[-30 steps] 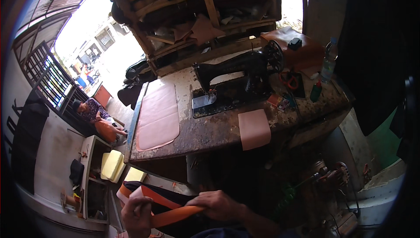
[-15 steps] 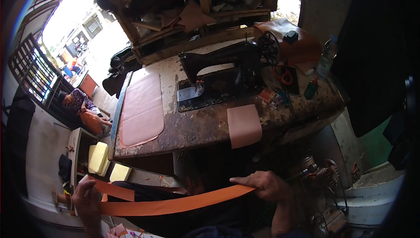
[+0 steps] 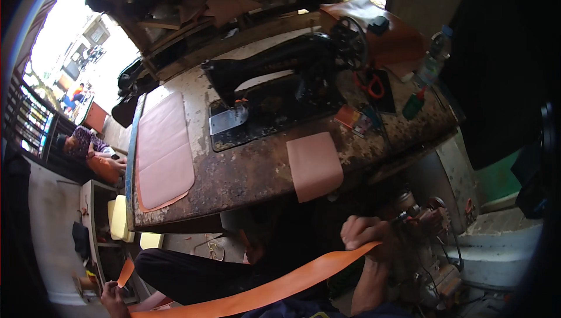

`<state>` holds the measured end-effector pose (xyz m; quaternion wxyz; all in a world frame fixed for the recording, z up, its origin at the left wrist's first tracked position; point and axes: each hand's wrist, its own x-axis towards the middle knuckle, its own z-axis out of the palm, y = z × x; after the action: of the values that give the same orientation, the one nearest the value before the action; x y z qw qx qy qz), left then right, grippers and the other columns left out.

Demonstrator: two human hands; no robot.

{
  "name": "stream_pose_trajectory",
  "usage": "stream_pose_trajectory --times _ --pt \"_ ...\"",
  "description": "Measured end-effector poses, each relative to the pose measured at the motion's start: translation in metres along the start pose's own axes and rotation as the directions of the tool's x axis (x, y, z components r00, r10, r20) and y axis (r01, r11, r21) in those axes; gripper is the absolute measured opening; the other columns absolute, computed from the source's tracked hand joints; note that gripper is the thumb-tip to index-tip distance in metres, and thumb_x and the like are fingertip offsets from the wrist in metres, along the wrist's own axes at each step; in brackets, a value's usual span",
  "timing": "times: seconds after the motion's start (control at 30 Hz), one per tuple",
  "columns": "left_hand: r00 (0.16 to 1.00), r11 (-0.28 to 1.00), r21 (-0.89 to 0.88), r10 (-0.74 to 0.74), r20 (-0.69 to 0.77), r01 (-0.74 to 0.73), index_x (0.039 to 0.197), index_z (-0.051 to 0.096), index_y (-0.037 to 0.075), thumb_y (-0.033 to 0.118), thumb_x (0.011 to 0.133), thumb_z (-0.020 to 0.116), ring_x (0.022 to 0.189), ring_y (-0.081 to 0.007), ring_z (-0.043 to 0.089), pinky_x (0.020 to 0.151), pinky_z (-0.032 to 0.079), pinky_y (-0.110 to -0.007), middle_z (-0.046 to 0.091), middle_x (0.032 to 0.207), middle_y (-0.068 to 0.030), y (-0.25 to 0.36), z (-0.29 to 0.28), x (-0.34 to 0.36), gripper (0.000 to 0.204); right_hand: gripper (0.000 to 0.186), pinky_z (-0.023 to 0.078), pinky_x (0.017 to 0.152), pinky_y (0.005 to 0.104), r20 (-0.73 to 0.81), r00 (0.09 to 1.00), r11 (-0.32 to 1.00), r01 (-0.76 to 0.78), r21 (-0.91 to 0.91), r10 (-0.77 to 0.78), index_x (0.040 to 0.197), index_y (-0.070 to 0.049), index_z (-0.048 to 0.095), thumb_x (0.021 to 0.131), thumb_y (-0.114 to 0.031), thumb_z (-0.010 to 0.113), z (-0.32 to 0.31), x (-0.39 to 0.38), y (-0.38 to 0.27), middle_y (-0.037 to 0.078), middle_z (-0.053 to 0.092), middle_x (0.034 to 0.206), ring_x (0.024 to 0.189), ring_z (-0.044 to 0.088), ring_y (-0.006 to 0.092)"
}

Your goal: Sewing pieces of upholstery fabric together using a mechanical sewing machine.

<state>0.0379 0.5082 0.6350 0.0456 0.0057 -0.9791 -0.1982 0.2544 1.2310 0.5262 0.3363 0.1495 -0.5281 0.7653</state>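
A long orange strip of leather-like material stretches across my lap, sagging slightly between my hands. My left hand, low at the left edge of my lap, is closed on one end, and a short orange tail sticks up above it. At the other end, my right hand grips the strip with bent fingers. Beyond my lap is a worn wooden table with a black sewing machine. Pink rounded panels lie stacked on its left side, and a smaller pink piece hangs slightly over the front edge.
Red-handled scissors, a green bottle and a clear plastic bottle occupy the table's right side. Brown sheet material lies behind them. A metal machine stands close to my right hand. Another person sits far left.
My right hand has moved right and slightly up, and my left hand has dropped lower, with the strip still between them. The view has shifted, so the table appears farther left.
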Motion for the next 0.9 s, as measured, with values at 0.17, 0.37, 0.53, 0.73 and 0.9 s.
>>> stream_pose_trajectory --times 0.17,0.37,0.53,0.73,0.9 --pt "0.975 0.920 0.369 -0.188 0.120 0.132 0.120 0.072 0.000 0.017 0.088 0.074 0.091 -0.0350 0.077 0.082 0.059 -0.044 0.077 0.104 -0.0214 -0.005 0.035 0.002 0.037 0.019 0.063 0.070 0.0484 -0.552 0.830 0.952 0.101 0.289 0.080 0.094 -0.003 0.064 0.094 -0.020 0.073 0.018 0.011 -0.003 0.017 0.064 0.111 0.080 0.071 0.0338" --pt "0.993 0.855 0.510 0.043 0.109 -0.093 0.133 0.072 0.010 0.015 0.096 0.072 0.113 -0.0395 0.069 0.097 0.056 -0.047 0.072 0.124 -0.0201 0.170 0.093 0.058 0.037 0.018 0.039 0.048 0.0265 -0.436 0.851 0.941 -0.338 -0.030 0.292 0.079 -0.005 0.054 0.096 -0.008 0.060 0.055 0.053 0.015 0.006 0.054 0.068 0.051 0.044 0.0065" --pt "0.827 0.752 -0.443 0.561 0.042 -0.488 0.123 0.075 0.003 0.012 0.104 0.066 0.105 -0.0292 0.078 0.088 0.063 -0.038 0.079 0.114 -0.0154 0.328 0.185 0.122 0.023 0.025 0.055 0.065 0.0358 -0.251 0.958 0.588 -0.282 -0.758 0.135 0.098 -0.002 0.070 0.097 -0.026 0.078 0.057 0.116 0.084 0.010 0.072 0.079 0.070 0.073 0.0218" --pt "0.809 0.660 -0.616 0.585 0.061 -0.430 0.121 0.076 0.006 0.016 0.104 0.067 0.103 -0.0270 0.078 0.090 0.060 -0.039 0.080 0.111 -0.0182 0.448 0.307 0.203 0.022 0.021 0.059 0.069 0.0436 -0.028 0.977 0.187 -0.068 -0.980 0.211 0.100 -0.008 0.076 0.100 -0.028 0.074 0.002 0.177 0.119 0.012 0.075 0.084 0.078 0.075 0.0326" --pt "0.791 0.652 -0.551 0.612 -0.022 -0.520 0.122 0.076 0.014 0.023 0.102 0.066 0.103 -0.0341 0.075 0.090 0.059 -0.046 0.077 0.111 -0.0131 0.484 0.365 0.224 0.024 0.022 0.058 0.077 0.0450 -0.037 0.993 0.365 -0.077 -0.928 0.113 0.102 -0.009 0.077 0.102 -0.029 0.068 -0.010 0.235 0.157 0.015 0.075 0.088 0.087 0.075 0.0354"
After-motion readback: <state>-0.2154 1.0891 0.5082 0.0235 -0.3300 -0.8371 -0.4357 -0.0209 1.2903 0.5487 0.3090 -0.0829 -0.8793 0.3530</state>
